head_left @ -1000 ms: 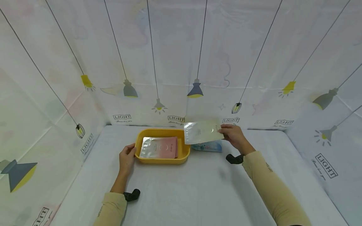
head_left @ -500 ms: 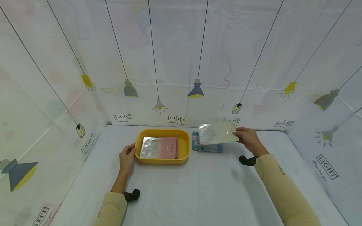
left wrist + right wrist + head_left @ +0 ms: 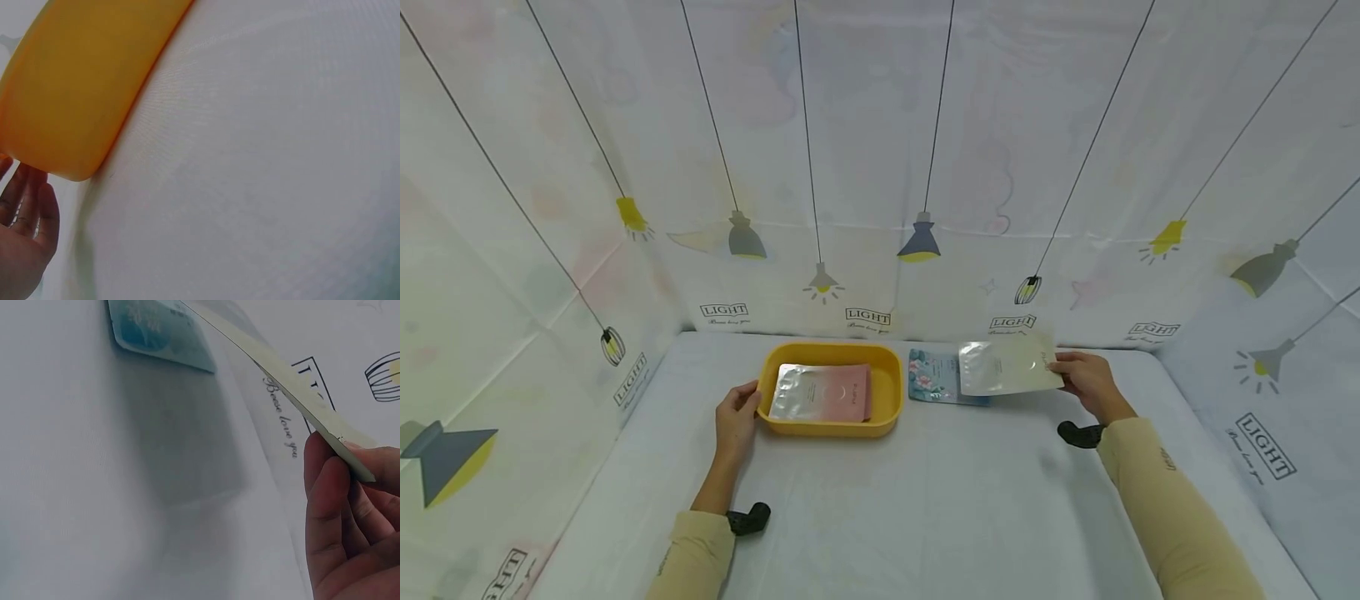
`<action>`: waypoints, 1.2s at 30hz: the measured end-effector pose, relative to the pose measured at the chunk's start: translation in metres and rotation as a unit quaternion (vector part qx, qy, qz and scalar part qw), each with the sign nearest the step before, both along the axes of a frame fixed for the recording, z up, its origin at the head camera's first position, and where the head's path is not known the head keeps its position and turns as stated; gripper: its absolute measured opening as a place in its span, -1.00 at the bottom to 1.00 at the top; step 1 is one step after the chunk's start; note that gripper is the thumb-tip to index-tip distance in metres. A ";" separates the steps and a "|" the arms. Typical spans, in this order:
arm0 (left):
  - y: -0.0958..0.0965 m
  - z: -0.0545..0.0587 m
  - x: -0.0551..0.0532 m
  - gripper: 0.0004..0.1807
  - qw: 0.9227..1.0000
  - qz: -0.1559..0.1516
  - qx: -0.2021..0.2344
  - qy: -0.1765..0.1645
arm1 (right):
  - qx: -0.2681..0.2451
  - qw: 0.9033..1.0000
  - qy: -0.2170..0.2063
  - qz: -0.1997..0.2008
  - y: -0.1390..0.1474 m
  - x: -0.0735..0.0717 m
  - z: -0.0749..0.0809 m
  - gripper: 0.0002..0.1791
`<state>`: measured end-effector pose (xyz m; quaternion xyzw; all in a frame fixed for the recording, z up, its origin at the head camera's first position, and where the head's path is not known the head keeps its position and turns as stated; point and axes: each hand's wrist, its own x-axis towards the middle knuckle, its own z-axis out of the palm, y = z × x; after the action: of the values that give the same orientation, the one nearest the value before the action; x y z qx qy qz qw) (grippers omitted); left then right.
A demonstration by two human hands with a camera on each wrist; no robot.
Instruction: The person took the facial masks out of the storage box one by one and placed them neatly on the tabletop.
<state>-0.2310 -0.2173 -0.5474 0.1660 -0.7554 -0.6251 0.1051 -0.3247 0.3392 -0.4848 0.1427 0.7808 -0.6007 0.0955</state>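
In the head view my right hand pinches the right end of a flat foil packet, silver fading to pale yellow, like a face-mask sachet. The packet is raised, and its left part overlaps a blue floral packet lying on the table. In the right wrist view thumb and fingers close on the edge of the pale packet. At the left end of a yellow tray, the fingers of my left hand touch its side, extended in the left wrist view. A silver-and-pink packet lies in the tray, partly covering another pink one.
The white-covered table meets a white curtain printed with hanging lamps at its back edge. Black wrist cameras sit on the left wrist and the right wrist. The blue packet lies close to the tray's right side.
My right hand has carried the pale yellow packet rightward, away from the tray's right end, and lowered it slightly. More of the blue packet's left part now shows. The left hand and tray have stayed put.
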 end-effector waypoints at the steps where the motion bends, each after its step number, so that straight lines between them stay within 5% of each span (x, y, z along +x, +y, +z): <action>1: 0.000 0.000 0.000 -0.66 1.000 -0.001 0.001 0.002 | 0.005 1.000 -0.004 -0.004 0.002 0.000 -0.001 -0.39; 25: -0.002 0.003 0.000 -0.66 1.000 -0.006 -0.002 0.002 | 0.039 0.997 -0.033 -0.058 0.033 -0.002 -0.022 -0.44; 36: -0.004 0.001 0.000 -0.65 1.000 -0.019 0.000 0.008 | 0.104 0.989 -0.037 -0.095 0.041 -0.012 -0.040 -0.46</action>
<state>-0.2306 -0.2218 -0.5461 0.1466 -0.7577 -0.6280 0.0999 -0.3365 0.3804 -0.5249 0.2476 0.8179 -0.5168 0.0512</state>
